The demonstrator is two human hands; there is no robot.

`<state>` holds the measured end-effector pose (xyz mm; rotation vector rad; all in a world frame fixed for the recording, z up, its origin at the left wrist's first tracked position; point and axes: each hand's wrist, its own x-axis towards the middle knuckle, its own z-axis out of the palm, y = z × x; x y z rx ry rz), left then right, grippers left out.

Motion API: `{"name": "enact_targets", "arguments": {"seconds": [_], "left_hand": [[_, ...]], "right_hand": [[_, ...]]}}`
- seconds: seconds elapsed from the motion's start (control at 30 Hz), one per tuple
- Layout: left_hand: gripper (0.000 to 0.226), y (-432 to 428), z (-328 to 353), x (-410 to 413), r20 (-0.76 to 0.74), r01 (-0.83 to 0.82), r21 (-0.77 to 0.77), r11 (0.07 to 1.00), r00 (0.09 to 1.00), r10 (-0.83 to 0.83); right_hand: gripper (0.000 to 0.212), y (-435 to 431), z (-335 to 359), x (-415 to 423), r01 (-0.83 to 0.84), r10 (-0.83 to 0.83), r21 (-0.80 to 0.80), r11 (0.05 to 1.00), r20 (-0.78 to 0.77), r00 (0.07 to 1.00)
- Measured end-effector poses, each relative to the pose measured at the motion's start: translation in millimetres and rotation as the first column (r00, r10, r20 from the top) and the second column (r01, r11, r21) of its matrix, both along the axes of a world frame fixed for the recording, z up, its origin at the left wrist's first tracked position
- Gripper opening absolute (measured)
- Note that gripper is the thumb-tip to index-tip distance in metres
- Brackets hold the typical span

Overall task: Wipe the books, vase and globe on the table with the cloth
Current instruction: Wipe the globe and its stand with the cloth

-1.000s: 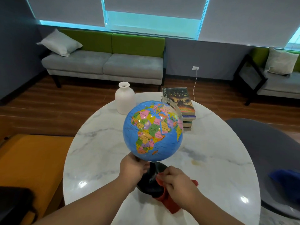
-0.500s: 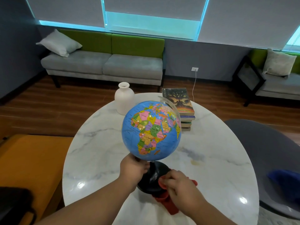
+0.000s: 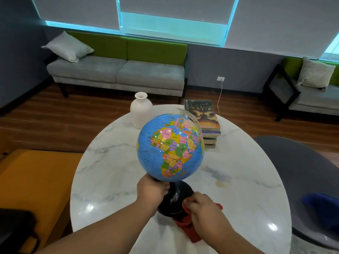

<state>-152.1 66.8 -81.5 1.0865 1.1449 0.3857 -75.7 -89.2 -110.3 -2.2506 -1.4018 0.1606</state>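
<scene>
A blue globe (image 3: 170,147) on a black round base (image 3: 174,202) stands on the near half of the round white marble table (image 3: 238,180). My left hand (image 3: 151,189) grips the globe's underside by the stem. My right hand (image 3: 203,209) holds a red cloth (image 3: 189,228) pressed against the right side of the black base. A white vase (image 3: 141,110) stands at the table's far edge. To its right sits a stack of books (image 3: 207,121), partly hidden behind the globe.
A grey chair (image 3: 300,180) with a blue thing (image 3: 322,204) on its seat stands right of the table. An orange seat (image 3: 33,184) lies to the left. A grey and green sofa (image 3: 119,70) lines the far wall.
The globe has tilted and turned slightly. My right hand with the cloth has shifted a little along the base. My left hand stays under the globe.
</scene>
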Motion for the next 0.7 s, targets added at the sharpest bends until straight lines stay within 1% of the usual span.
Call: {"name": "enact_targets", "arguments": {"seconds": [0.03,0.07,0.1,0.13,0.17,0.23,0.27,0.3,0.37,0.4,0.43,0.47,0.5,0.53,0.57,0.63,0.67,0.7], "left_hand": [[0.019,-1,1,1,0.001,-0.008,-0.001,1.0,1.0,0.008],[0.019,-2,2,2,-0.005,-0.011,0.009,1.0,1.0,0.011],[0.019,-3,1,2,-0.013,-0.01,0.027,1.0,1.0,0.011],[0.018,-4,1,3,-0.022,-0.006,0.04,0.999,1.0,0.007],[0.018,-4,1,3,-0.029,0.0,0.046,0.999,1.0,0.001],[0.016,-5,1,2,-0.036,0.01,0.03,1.0,0.999,-0.009],[0.015,-5,2,2,-0.031,0.011,0.011,1.0,0.999,-0.01],[0.016,-5,2,3,-0.024,0.006,-0.006,1.0,1.0,-0.006],[0.018,-3,2,2,-0.011,-0.01,-0.016,1.0,1.0,0.01],[0.018,-2,1,3,-0.011,-0.014,-0.008,1.0,1.0,0.014],[0.016,-2,1,2,-0.024,-0.007,0.015,1.0,1.0,0.007],[0.013,-2,0,3,-0.043,0.009,0.047,0.999,0.999,-0.007],[0.01,-3,0,3,-0.064,0.026,0.078,0.997,0.998,-0.021],[0.009,-4,0,2,-0.082,0.041,0.099,0.994,0.996,-0.033],[0.007,-5,2,3,-0.095,0.052,0.114,0.992,0.995,-0.042],[0.008,-7,4,3,-0.105,0.055,0.114,0.992,0.994,-0.043],[0.008,-8,5,3,-0.101,0.049,0.104,0.993,0.994,-0.038],[0.009,-8,6,2,-0.095,0.042,0.094,0.995,0.995,-0.033]], "right_hand": [[0.027,4,0,-5,-0.006,0.005,-0.022,1.0,-0.043,0.999],[0.027,10,-1,-11,-0.064,0.064,-0.073,0.995,0.001,0.998],[0.032,16,-8,-17,-0.152,0.163,-0.131,0.98,0.077,0.984],[0.041,20,-18,-20,-0.205,0.228,-0.19,0.96,0.111,0.967],[0.045,23,-21,-22,-0.219,0.243,-0.227,0.949,0.086,0.966],[0.043,23,-24,-16,-0.188,0.215,-0.227,0.955,0.1,0.972],[0.038,18,-20,-12,-0.16,0.179,-0.221,0.962,0.073,0.981],[0.032,15,-15,-7,-0.114,0.126,-0.213,0.97,0.044,0.991],[0.023,9,-12,3,0.003,0.001,-0.11,0.994,0.036,0.999],[0.02,8,-12,5,0.045,-0.048,-0.119,0.992,-0.018,0.999],[0.02,11,-13,4,0.057,-0.053,-0.116,0.992,0.037,0.998],[0.021,15,-16,1,0.005,0.005,-0.136,0.991,0.073,0.997],[0.028,19,-16,-6,-0.098,0.112,-0.176,0.979,0.073,0.991],[0.038,23,-20,-12,-0.202,0.216,-0.238,0.95,0.033,0.976],[0.047,28,-19,-17,-0.237,0.257,-0.283,0.929,0.038,0.966],[0.053,32,-13,-18,-0.226,0.251,-0.331,0.916,0.035,0.967],[0.052,30,-13,-15,-0.189,0.218,-0.323,0.927,0.059,0.974],[0.048,27,-14,-11,-0.146,0.168,-0.296,0.944,0.049,0.985]]}}
